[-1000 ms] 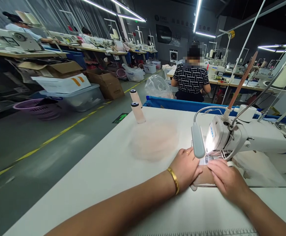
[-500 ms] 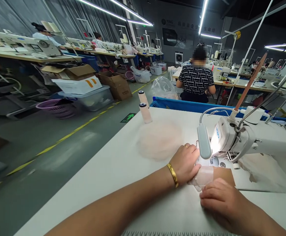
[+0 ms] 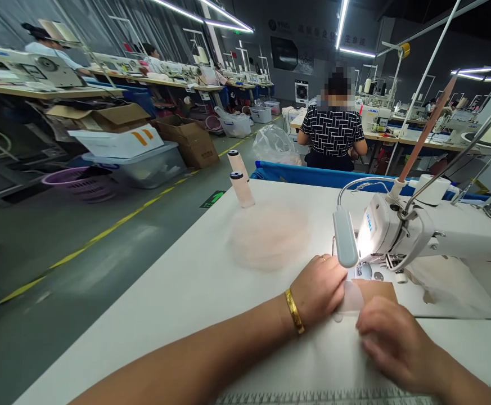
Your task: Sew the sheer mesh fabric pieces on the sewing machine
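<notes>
white surface (image 3: 194,292), near edge: r. hand (image 3: 397,343) lies flat, palm down, grip open, holding nothing. just beyond, l. hand (image 3: 319,287), grip closed on pale fabric piece (image 3: 348,298), which overlaps brown patch (image 3: 378,288) in front of sewing machine (image 3: 439,236). further back: peach mesh pile (image 3: 268,236), two thread cones (image 3: 242,188). far: seated person (image 3: 333,132).

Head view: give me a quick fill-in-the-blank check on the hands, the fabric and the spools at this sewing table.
The left hand wears a gold ___ at the wrist.
The right hand rests palm down on the white ___.
The small pale fabric piece lies just in front of the sewing ___.
Beyond the pink fabric pile stand ___ thread spools.
Missing words: bracelet; table; machine; two.
</notes>
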A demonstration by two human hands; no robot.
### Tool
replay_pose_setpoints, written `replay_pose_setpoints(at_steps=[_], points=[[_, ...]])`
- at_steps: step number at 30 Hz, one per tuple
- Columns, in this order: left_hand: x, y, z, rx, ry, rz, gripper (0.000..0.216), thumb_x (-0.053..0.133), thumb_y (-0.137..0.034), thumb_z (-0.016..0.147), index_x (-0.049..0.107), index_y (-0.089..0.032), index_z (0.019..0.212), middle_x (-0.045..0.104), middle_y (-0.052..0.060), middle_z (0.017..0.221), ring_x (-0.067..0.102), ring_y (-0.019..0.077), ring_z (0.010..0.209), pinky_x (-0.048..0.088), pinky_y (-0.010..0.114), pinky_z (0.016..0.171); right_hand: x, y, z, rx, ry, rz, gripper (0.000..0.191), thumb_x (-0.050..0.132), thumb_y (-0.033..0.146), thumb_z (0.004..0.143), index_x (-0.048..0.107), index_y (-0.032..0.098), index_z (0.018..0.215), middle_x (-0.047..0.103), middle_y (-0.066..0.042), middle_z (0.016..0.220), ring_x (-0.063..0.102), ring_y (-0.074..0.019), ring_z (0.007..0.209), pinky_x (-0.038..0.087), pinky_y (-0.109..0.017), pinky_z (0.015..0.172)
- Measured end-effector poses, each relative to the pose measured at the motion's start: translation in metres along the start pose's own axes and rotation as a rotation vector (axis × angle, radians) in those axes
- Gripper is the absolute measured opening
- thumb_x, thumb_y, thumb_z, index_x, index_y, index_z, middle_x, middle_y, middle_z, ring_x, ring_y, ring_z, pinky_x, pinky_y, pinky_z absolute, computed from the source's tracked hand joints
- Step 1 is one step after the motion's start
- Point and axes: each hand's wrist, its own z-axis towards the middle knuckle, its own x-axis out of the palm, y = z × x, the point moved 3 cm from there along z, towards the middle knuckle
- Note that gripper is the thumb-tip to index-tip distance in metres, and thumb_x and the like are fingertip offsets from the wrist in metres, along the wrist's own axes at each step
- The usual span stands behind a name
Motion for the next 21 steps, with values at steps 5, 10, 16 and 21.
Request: replay_pose_setpoints(at_steps=[5, 10, 16, 21], points=[[-0.007, -0.018, -0.001, 0.156, -0.125, -0.229, 0.015, 0.045, -0.011, 0.094, 0.053, -0.02, 0.084, 0.064, 0.004, 0.082, 0.058, 0.0175, 0.073, 0.047, 0.031, 0.069, 0.002, -0.025, -0.003, 0.354, -0.204, -0.141, 0.023, 0.06, 0.039, 0.104, 0.06, 0.026, 0.123, 0.068, -0.008, 0.116, 0.065, -0.0267, 0.106, 0.056, -0.036, 0.083], [-0.012, -0.024, -0.003, 0.159, -0.102, -0.338, 0.029, 0.064, -0.03, 0.087, 0.055, -0.018, 0.113, 0.069, 0.011, 0.108, 0.064, 0.0254, 0.094, 0.053, 0.039, 0.08, 0.004, -0.025, 0.005, 0.358, -0.217, -0.076, 0.023, 0.047, 0.03, 0.108, 0.06, 0.024, 0.09, 0.063, -0.001, 0.083, 0.06, -0.0186, 0.074, 0.048, -0.028, 0.064], [-0.009, -0.022, -0.003, 0.104, -0.18, -0.233, 0.033, 0.051, -0.007, 0.082, 0.053, -0.02, 0.111, 0.069, 0.008, 0.102, 0.064, 0.0252, 0.094, 0.054, 0.041, 0.083, 0.0, -0.021, 0.004, 0.305, -0.277, -0.124, 0.023, 0.048, 0.029, 0.108, 0.06, 0.024, 0.09, 0.064, 0.0, 0.081, 0.06, -0.0181, 0.075, 0.048, -0.028, 0.067], [-0.013, -0.026, -0.002, 0.143, -0.204, -0.301, 0.034, 0.052, -0.009, 0.089, 0.058, -0.019, 0.12, 0.07, 0.009, 0.113, 0.065, 0.024, 0.099, 0.055, 0.038, 0.083, 0.003, -0.023, 0.003, 0.253, -0.281, -0.152, 0.021, 0.046, 0.028, 0.109, 0.058, 0.024, 0.091, 0.065, 0.0, 0.083, 0.061, -0.0188, 0.076, 0.049, -0.03, 0.071]])
